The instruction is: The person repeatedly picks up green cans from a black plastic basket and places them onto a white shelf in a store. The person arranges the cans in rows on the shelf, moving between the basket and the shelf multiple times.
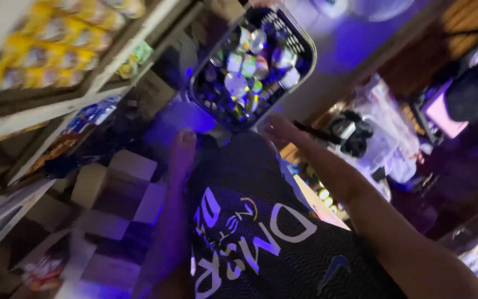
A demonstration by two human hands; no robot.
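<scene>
A dark plastic basket (301,49) with a slotted wall holds several small shiny foil-topped cups and packets. It sits just ahead of my body. My left hand (182,148) is below the basket's near left corner with its fingers curled; motion blur hides whether it grips anything. My right hand (276,130) reaches to the basket's near right rim and seems to touch it. Its fingers are blurred, so I cannot make out a grip. My dark shirt (261,238) with white print fills the lower middle.
Shelves with yellow packets (56,50) run along the left. Cardboard boxes (92,182) stand on a checkered floor (139,205). On the right are clear plastic bags (383,138), a dark object (352,133) and a cluttered counter (443,111). Blue-violet light covers everything.
</scene>
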